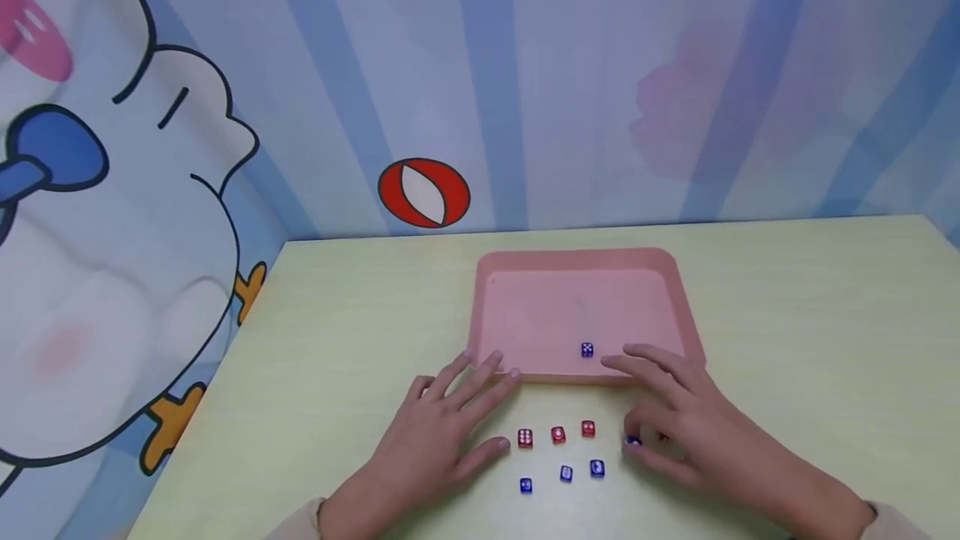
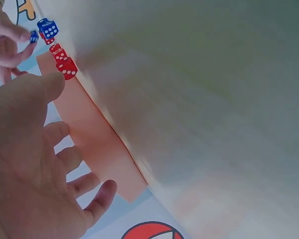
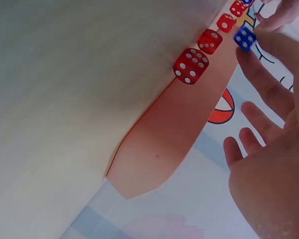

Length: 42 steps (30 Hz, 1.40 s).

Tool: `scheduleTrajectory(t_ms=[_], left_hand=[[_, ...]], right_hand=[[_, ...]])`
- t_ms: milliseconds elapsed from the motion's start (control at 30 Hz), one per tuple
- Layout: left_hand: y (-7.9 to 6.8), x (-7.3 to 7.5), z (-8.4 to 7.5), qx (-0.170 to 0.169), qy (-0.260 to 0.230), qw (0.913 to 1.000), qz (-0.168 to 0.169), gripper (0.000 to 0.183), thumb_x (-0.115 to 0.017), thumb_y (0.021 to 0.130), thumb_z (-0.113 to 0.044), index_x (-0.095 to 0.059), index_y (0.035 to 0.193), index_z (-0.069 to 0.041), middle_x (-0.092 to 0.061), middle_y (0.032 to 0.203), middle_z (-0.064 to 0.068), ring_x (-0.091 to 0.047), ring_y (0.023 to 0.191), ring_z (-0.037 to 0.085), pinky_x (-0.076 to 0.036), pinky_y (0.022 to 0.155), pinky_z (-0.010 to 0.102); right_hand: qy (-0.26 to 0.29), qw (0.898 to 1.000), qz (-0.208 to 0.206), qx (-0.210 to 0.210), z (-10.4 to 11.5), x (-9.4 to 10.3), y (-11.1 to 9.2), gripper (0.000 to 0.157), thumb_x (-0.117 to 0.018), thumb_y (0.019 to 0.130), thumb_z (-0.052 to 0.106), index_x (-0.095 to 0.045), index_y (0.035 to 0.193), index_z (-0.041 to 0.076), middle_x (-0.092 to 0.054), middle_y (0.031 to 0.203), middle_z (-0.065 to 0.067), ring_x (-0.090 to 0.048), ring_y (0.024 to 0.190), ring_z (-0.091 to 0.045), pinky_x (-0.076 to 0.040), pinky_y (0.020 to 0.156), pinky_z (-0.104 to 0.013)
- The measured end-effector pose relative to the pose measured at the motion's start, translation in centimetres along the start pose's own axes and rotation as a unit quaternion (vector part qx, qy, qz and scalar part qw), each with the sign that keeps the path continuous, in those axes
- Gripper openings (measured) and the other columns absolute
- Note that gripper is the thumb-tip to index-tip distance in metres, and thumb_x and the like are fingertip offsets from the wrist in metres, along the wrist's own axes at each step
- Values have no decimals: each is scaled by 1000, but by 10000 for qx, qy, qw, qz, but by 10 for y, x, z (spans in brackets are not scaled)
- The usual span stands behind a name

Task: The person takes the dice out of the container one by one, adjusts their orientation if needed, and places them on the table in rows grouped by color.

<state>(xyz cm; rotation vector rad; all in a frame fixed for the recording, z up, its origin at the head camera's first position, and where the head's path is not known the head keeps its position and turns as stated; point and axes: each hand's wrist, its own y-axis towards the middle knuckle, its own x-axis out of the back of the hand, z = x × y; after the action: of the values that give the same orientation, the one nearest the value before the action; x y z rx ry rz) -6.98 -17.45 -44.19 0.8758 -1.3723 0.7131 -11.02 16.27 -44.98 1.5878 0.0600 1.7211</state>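
Note:
My right hand (image 1: 708, 432) pinches a blue die (image 3: 244, 38) between thumb and index finger, just above the table; its other fingers stretch toward the tray. A red die (image 3: 191, 65) is partly hidden behind this hand in the head view. My left hand (image 1: 438, 436) lies with fingers spread, fingertips at the near left corner of the pink tray (image 1: 576, 259), holding nothing. Between the hands runs a row of red dice, among them a red die (image 1: 558, 435). Nearer me are three blue dice (image 1: 566, 473). Another blue die (image 1: 587, 349) sits inside the tray.
The pale table (image 1: 360, 307) ends at a striped wall backdrop (image 1: 570, 90) behind the tray. A cartoon figure (image 1: 112, 298) covers the left side, and a red and white ball (image 1: 390, 190) is printed on the backdrop.

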Motion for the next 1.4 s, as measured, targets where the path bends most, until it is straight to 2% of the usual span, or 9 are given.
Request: scheduleTrajectory(t_ms=[33,133,333,467,767,933,1033,1200,1400], left_hand=[[-1,0,0,20,31,10000,-2,70,-59,104,-59,-38,166,-34,-36,172,-4,-35,157,32,-48,99,49],[-4,0,1,78,66,9999,-3,70,-59,103,-59,-38,166,-34,-36,172,-4,-36,157,32,-48,99,49],[-5,2,1,154,-113,9998,39,71,-59,103,-58,-38,166,-33,-36,172,-4,-34,158,33,-47,101,52],[-5,2,1,151,-171,9997,69,71,-59,103,-58,-38,166,-33,-36,172,-4,-33,158,33,-47,101,52],[-4,0,2,79,-133,9999,40,71,-58,104,-59,-37,166,-33,-35,173,-3,-34,158,33,-49,100,52],[-2,2,2,28,-51,10000,37,71,-58,104,-59,-37,166,-33,-36,173,-3,-35,157,33,-50,99,51],[-1,3,2,14,-30,10000,36,71,-58,103,-60,-38,166,-33,-36,172,-3,-35,157,33,-50,99,51],[-1,3,2,12,-74,10000,43,71,-59,103,-59,-38,166,-33,-36,172,-3,-36,157,33,-50,99,51],[0,2,1,-17,-87,9999,57,71,-58,104,-59,-38,166,-32,-35,173,-3,-36,157,34,-50,99,51]], right_hand=[[-20,9999,113,-47,2,0,-1,17,-76,98,36,-66,85,35,-51,156,-6,-38,146,-34,-4,125,-21],[-96,9987,430,-249,7,-1,-2,30,-93,78,27,-66,85,39,-48,159,-1,-33,150,-32,-4,123,-25],[-147,9966,705,-406,11,-2,-1,27,-93,79,28,-68,83,38,-49,158,0,-32,151,-35,-22,116,-49],[-166,9958,791,-426,11,-3,-1,24,-92,79,27,-70,83,36,-50,158,-1,-32,150,-37,-28,110,-58],[-178,9953,779,-546,13,-2,-2,23,-91,80,34,-69,85,38,-49,157,4,-32,151,-33,-23,115,-49],[-215,9970,444,-594,10,0,4,11,-78,95,44,-72,94,35,-55,151,4,-36,150,-27,-13,122,-34],[-268,9982,160,-522,4,1,11,21,-66,104,47,-75,102,29,-59,147,2,-41,147,-26,-12,124,-29],[121,9981,-137,-586,-11,0,25,10,-73,101,29,-75,110,25,-61,142,1,-46,141,-25,-21,122,-25],[791,9925,-133,-925,-33,-5,39,19,-80,93,12,-76,108,23,-62,137,-2,-47,137,-24,-37,111,-44]])
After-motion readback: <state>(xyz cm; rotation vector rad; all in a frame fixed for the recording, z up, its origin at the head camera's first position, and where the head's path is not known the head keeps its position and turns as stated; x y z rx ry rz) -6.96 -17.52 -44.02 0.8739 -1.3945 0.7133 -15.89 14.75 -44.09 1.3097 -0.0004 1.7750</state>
